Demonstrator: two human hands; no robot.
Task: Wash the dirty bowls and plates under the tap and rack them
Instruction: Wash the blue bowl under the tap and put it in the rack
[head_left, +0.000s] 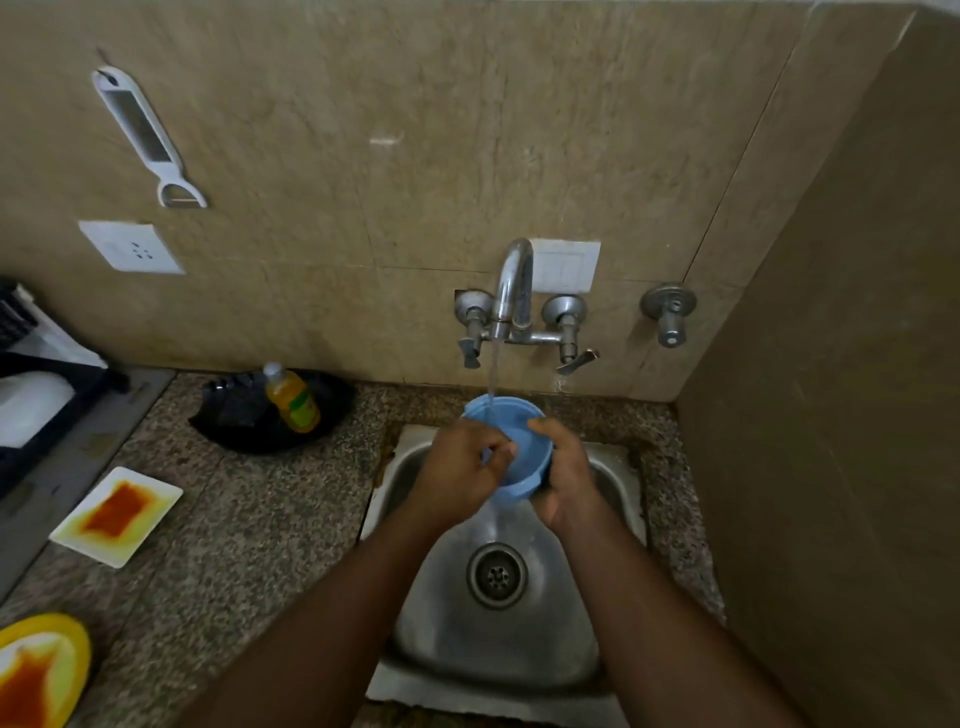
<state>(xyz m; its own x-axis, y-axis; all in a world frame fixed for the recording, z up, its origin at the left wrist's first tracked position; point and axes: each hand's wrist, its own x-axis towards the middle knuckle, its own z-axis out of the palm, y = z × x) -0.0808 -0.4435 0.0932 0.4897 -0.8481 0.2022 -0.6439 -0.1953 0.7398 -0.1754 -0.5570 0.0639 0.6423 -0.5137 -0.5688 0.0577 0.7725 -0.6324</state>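
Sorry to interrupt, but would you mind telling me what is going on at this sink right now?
A person is rinsing a blue bowl over the sink, holding it with both hands under the running tap. The left hand works at its inside while the right hand grips its side. A stained white plate and a stained yellow plate wait on the counter.

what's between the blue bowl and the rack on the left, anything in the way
Both hands hold the blue bowl over the sink, under the tap. Toward the black rack at far left, a black plate carrying a soap bottle and a dirty white square plate sit on the counter; lifted over them, nothing visible blocks.
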